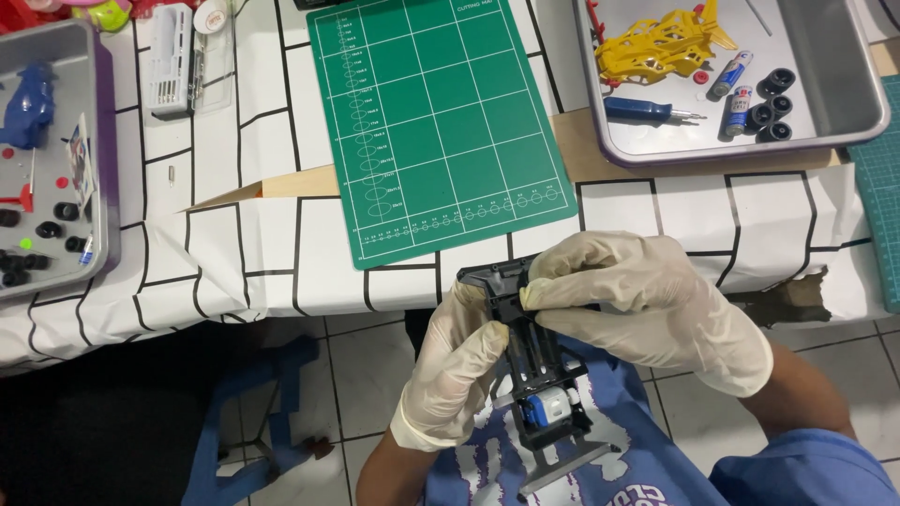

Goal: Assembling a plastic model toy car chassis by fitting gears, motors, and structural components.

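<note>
A black toy car chassis [539, 361] with a small blue and white motor at its near end is held upright over my lap, below the table edge. My left hand [455, 370], in a pale glove, grips the chassis along its left side. My right hand [647, 300], also gloved, wraps over the chassis top from the right, its fingertips pressing on the upper part. Most of the chassis top is hidden under the right fingers.
A green cutting mat [436, 122] lies on the white, black-lined tablecloth. A metal tray [848, 103] at the right holds a yellow car body [661, 47], a blue screwdriver [647, 111], batteries and black wheels. Another tray [98, 150] at the left holds blue parts and wheels.
</note>
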